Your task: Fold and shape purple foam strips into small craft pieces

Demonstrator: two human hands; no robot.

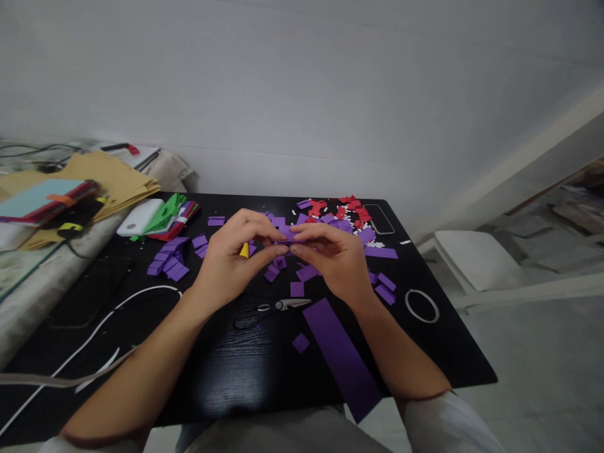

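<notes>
Between the fingertips of my left hand (236, 255) and my right hand (333, 255) is a small purple paper piece (289, 242), pinched from both sides above the black table. Fingers partly cover it, so its folds are hard to make out. Below my hands lie a purple square (297, 289) and black-handled scissors (283, 305), their blades pointing right. A long purple strip (342, 358) runs down to the table's front edge, with another small square (301, 343) to its left. Something yellow (244, 250) shows beside my left hand.
Purple folded pieces (170, 258) lie left of my hands; red pieces (353, 207) and white scraps are behind. A clear-centred phone case (380, 219) and white ring (422, 306) are on the right. Green papers (165, 212), envelopes (106, 179) and a white cable (94, 330) occupy the left.
</notes>
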